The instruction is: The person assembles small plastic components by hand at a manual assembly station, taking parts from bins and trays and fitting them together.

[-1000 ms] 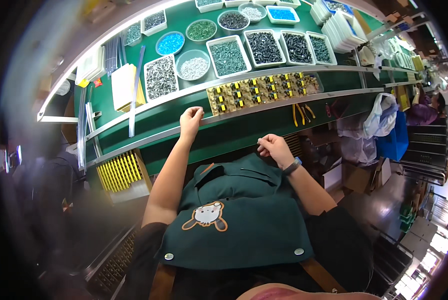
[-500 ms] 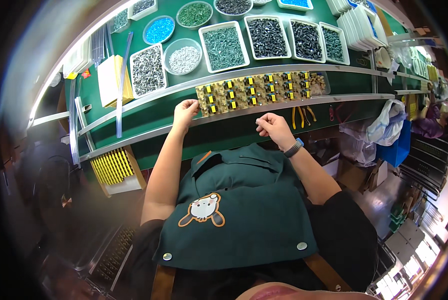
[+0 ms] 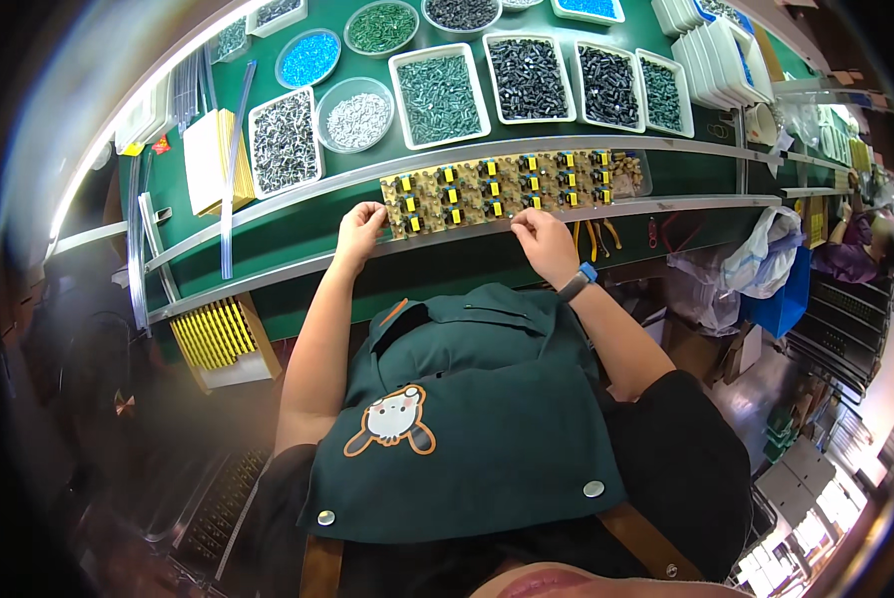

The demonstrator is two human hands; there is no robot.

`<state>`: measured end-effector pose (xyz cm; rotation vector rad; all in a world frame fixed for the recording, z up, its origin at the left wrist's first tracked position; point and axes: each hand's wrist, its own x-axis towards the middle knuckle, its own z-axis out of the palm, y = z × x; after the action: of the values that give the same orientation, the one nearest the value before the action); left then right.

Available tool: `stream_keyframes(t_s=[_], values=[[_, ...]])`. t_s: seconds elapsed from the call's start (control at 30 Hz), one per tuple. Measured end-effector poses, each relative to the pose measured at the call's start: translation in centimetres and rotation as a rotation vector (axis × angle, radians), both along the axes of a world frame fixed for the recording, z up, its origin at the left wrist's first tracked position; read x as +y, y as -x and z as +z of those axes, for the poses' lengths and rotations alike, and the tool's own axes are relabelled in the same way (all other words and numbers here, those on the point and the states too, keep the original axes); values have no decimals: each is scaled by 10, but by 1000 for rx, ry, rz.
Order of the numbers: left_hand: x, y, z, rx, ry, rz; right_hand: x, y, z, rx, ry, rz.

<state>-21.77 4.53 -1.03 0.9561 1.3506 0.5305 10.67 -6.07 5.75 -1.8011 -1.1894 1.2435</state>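
Note:
A long tan circuit board panel, set with rows of yellow and black components, lies between two metal rails. My left hand is closed, its thumb and fingertips pinching the panel's left end. My right hand is at the panel's near edge, right of its middle. Its thumb and forefinger are pressed together, and whatever may be between them is too small to make out. Just right of that hand, pliers with yellow handles lie partly hidden by it.
Beyond the far rail stand white trays of dark parts and round tubs, including a blue one. A small clear tray adjoins the panel's right end. Plastic tubes cross the left side. Another person sits far right.
My right hand has moved forward to the panel's near edge, its fingers still pinched. My left hand stays at the panel's left end. The whole view has shifted slightly.

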Motion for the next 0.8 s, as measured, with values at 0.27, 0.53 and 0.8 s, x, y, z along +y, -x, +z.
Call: stream_keyframes(t_s=[0.27, 0.53, 0.8], values=[[1, 1, -10, 48, -50, -26, -9, 6, -11, -975, -363, 301], [0, 2, -6, 66, -64, -40, -4, 3, -8, -1014, -383, 346], [-1, 8, -5, 69, -69, -33, -5, 7, -5, -1026, -372, 417]])
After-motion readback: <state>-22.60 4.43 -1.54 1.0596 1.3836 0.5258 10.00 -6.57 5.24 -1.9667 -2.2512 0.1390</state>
